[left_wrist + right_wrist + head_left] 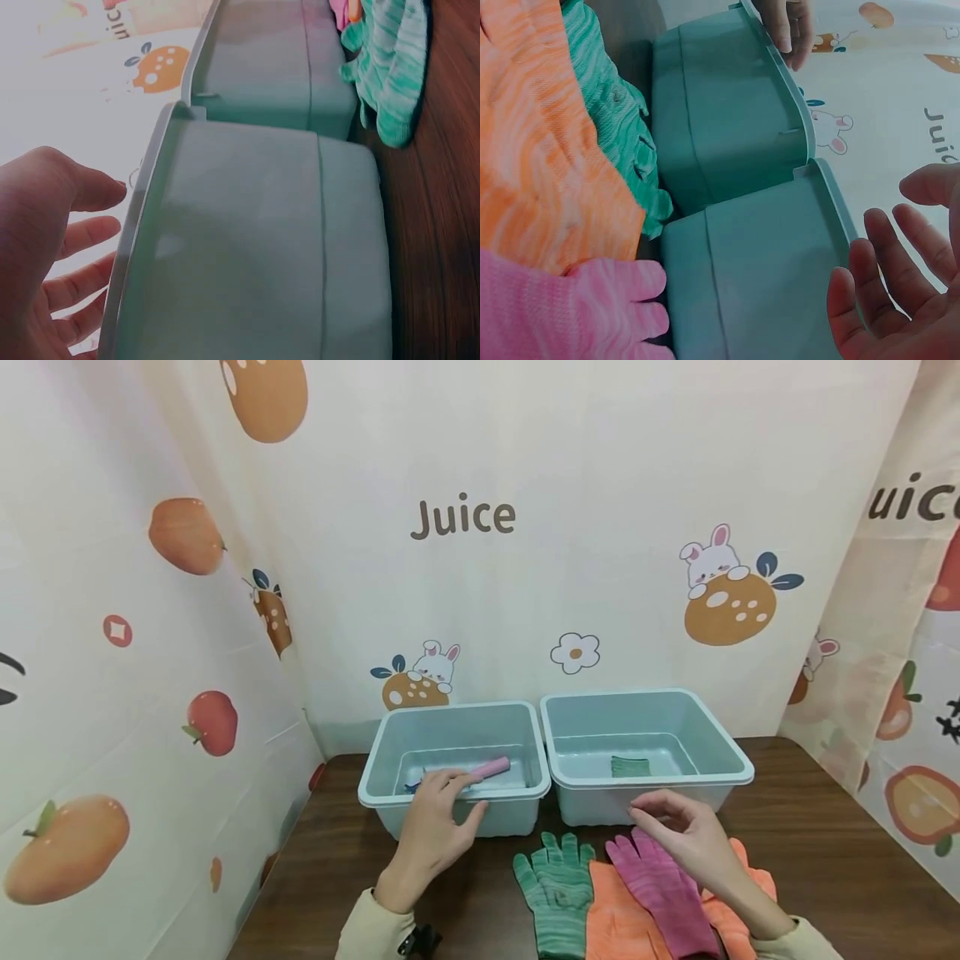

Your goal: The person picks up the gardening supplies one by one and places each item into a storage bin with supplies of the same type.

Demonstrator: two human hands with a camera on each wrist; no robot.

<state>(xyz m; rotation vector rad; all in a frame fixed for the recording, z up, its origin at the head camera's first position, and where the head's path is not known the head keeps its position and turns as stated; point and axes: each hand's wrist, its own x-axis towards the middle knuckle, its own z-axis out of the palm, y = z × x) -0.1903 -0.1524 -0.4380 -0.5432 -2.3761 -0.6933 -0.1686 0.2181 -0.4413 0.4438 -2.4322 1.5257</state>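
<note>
My left hand (437, 827) hovers over the front rim of the left pale blue bin (457, 727); its fingers are loose and hold nothing. Inside that bin lie a pink rolled or tube-like item (491, 767) and a dark blue item (412, 787), partly hidden by the hand. My right hand (693, 839), fingers loosely bent and nothing in them, is above the gloves by the front of the right bin (622, 714). A folded green knit piece (630, 767) lies inside this bin. Below the right hand are a green glove (558, 893), a pink glove (663, 889) and orange gloves (618, 914).
Both bins stand side by side at the back of a dark wooden table (300, 877). A printed curtain (600, 568) with fruit and rabbits hangs behind them and along both sides. A dark band-like object (420, 941) is at the left wrist.
</note>
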